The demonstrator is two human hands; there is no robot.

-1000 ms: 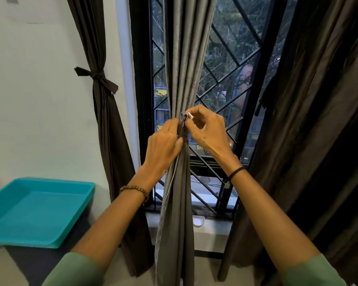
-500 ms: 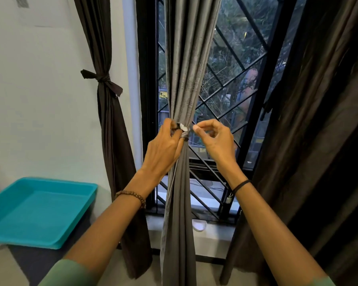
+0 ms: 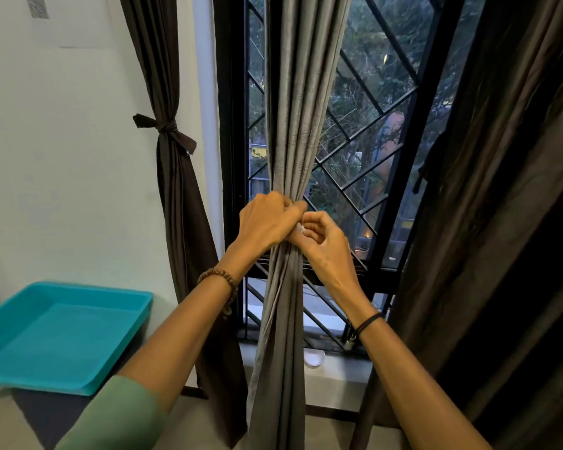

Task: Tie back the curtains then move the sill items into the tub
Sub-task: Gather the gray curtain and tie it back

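Two hands, yours, are up at the grey curtain (image 3: 303, 108), which hangs in front of the window grille (image 3: 371, 151). Your left hand (image 3: 267, 222) has its fingers curled tight round the curtain and squeezes the folds into one thin bunch. Your right hand (image 3: 322, 245) touches the left one, just to its right. Its thumb and first finger pinch a small white bit (image 3: 299, 228) right at the bunch; I cannot tell what that bit is. The other fingers of that hand are curled in.

A bead bracelet (image 3: 220, 277) is on your left wrist and a black band (image 3: 369, 321) is on your right.

On the left, the brown curtain (image 3: 176, 196) hangs by the wall, already tied with a knotted band (image 3: 168, 128). On the right, a dark curtain (image 3: 501, 222) hangs in wide folds.

The teal tub (image 3: 62, 332) sits low on the left by the wall, well apart from your hands.

Down on the sill (image 3: 345, 371) lies a small white round thing (image 3: 313, 358), just beside the right edge of the grey curtain. A little padlock (image 3: 349, 344) hangs on the grille near it.
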